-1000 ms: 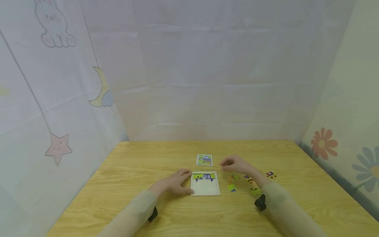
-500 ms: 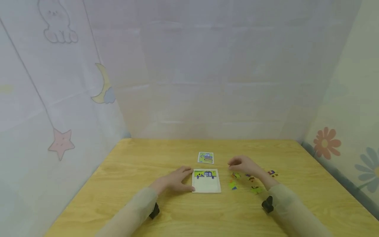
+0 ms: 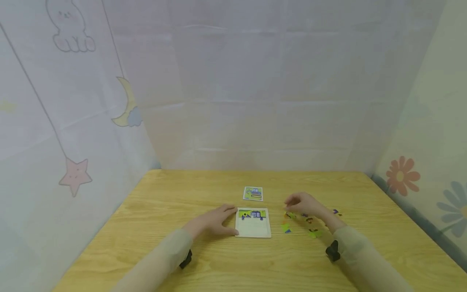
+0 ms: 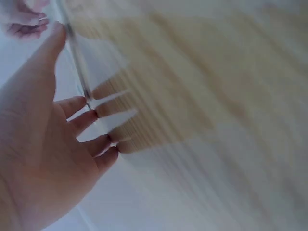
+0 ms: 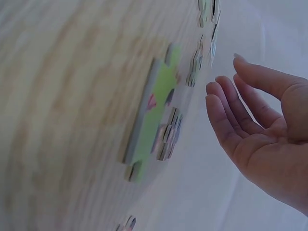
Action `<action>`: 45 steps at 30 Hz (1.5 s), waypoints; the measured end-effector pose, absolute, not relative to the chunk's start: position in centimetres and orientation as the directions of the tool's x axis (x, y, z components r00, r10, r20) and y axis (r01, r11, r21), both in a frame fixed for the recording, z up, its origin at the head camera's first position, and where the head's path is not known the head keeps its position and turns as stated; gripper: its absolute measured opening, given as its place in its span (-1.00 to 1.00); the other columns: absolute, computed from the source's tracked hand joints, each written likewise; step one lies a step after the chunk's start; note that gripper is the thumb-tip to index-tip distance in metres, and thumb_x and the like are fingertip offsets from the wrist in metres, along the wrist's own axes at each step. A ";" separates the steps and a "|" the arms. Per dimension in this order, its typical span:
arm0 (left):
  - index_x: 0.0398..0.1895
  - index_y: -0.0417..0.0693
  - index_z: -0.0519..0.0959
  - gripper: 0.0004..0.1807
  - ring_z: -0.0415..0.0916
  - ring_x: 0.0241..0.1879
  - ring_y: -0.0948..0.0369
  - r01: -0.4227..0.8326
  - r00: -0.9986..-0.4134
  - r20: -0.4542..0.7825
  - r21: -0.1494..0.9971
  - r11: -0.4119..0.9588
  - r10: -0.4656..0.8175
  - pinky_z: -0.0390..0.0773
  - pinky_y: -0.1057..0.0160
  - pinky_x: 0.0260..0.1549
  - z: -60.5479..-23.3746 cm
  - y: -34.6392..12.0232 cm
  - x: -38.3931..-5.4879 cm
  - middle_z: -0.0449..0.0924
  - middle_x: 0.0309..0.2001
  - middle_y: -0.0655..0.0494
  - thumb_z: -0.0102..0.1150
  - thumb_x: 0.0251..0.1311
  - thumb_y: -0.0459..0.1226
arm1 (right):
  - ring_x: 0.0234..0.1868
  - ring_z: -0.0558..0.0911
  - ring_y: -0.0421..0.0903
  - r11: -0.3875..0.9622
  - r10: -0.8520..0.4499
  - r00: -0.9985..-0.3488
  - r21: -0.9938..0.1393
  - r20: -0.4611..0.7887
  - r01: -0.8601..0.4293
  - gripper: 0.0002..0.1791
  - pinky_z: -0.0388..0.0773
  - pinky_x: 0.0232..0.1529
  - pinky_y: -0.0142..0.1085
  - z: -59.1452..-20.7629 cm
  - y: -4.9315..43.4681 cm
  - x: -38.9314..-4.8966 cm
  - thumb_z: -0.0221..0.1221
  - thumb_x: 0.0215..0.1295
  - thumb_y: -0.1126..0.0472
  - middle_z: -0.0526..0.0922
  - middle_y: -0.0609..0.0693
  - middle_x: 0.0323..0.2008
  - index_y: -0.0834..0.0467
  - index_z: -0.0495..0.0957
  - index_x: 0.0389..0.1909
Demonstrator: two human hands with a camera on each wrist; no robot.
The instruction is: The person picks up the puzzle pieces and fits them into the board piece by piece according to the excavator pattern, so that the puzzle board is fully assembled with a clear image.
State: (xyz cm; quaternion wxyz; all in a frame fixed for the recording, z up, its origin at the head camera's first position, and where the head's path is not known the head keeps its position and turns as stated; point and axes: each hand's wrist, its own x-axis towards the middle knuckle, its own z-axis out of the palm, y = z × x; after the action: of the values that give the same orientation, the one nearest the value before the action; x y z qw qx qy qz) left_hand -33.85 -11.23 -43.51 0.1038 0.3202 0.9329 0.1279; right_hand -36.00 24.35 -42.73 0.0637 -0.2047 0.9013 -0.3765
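A white square puzzle tray lies on the table, with joined pieces of a vehicle picture along its far side and bare board nearer me. My left hand rests at the tray's left edge, thumb at the near corner and fingertips at the far one. In the left wrist view its fingers are spread and fairly straight. Above the loose puzzle pieces hovers my right hand, fingers loosely bent. Nothing shows between them in the right wrist view, where a green piece lies flat on the wood below.
Behind the tray lies a small picture card of a vehicle. Several loose pieces are scattered right of the tray, among them a green and blue one and a green one. Printed cloth walls surround the table.
My right hand has moved to the right, away from the tray and over the loose pieces. The left hand stays at the tray's edge. The head view has shifted slightly.
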 end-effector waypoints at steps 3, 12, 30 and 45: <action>0.45 0.00 0.09 -0.07 0.09 0.40 0.01 0.591 -0.770 -0.102 0.259 0.764 0.629 0.21 0.01 0.33 -43.7 -11.2 -34.0 0.05 0.45 0.01 0.08 0.11 0.26 | -0.22 0.60 -0.15 0.640 -0.427 -0.904 -0.694 0.039 -0.332 -0.69 0.60 -0.23 -0.26 -42.8 24.5 -36.1 0.22 0.21 0.22 0.65 0.03 -0.24 0.32 0.54 -0.09; 0.45 0.00 0.09 -0.04 0.07 0.41 0.01 0.600 -0.771 -0.095 0.226 0.768 0.630 0.19 -0.01 0.34 -44.3 -11.2 -34.1 0.05 0.45 0.02 0.04 0.09 0.31 | -0.23 0.56 -0.11 0.657 -0.390 -0.921 -0.707 -0.022 -0.261 -0.66 0.58 -0.26 -0.25 -43.3 24.4 -35.8 0.29 0.12 0.29 0.61 0.06 -0.24 0.29 0.54 -0.08; 0.46 -0.04 0.05 0.03 -0.08 0.45 -0.03 0.570 -0.788 -0.106 0.248 0.783 0.607 0.10 -0.06 0.37 -44.4 -11.2 -34.1 0.00 0.46 0.02 0.00 0.05 0.37 | -0.26 0.57 -0.09 0.752 -0.312 -0.948 -0.625 -0.058 -0.209 -0.69 0.59 -0.26 -0.20 -43.3 24.0 -34.9 0.38 0.00 0.28 0.63 0.03 -0.26 0.27 0.61 -0.20; 0.46 -0.06 0.05 0.01 -0.10 0.45 -0.07 0.556 -0.787 -0.122 0.285 0.781 0.605 0.08 -0.09 0.37 -43.8 -11.2 -33.5 -0.01 0.46 0.00 0.04 0.08 0.32 | -0.27 0.55 -0.08 0.778 -0.296 -0.952 -0.598 -0.078 -0.192 -0.72 0.57 -0.27 -0.20 -42.8 23.6 -34.5 0.39 0.00 0.27 0.61 0.03 -0.29 0.25 0.60 -0.25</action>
State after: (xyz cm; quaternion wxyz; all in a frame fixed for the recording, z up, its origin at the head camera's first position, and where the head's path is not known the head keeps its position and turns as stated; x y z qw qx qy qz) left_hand -33.53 -11.20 -43.84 0.1037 0.3094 0.9379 0.1179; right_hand -34.54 23.65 -42.79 0.0841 -0.1299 0.9391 -0.3069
